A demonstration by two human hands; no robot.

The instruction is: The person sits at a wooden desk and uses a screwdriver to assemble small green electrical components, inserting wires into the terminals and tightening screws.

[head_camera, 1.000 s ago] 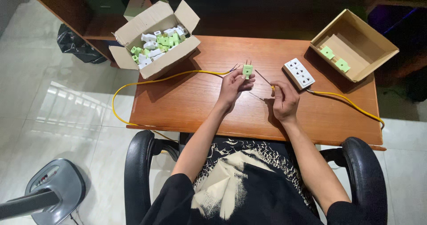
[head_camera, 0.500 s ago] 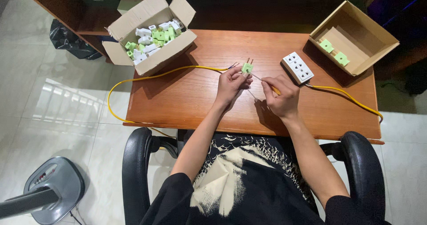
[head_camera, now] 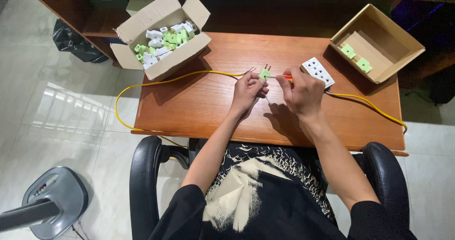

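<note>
Left hand (head_camera: 247, 91) grip pinches a small green plug (head_camera: 264, 73) above the worktop (head_camera: 204, 102) middle, right hand (head_camera: 304, 90) grip pinched on a red-handled screwdriver (head_camera: 286, 78) touching it, yellow cable (head_camera: 170, 80) trailing left, white power strip (head_camera: 318, 71) just right, box of plugs (head_camera: 163, 36) far left, cardboard box (head_camera: 377, 43) far right.

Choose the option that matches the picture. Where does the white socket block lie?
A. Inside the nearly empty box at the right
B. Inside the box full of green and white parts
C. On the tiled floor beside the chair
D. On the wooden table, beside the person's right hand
D: the white socket block lies flat on the wooden table, just beyond the right hand, outside both cardboard boxes.
</note>
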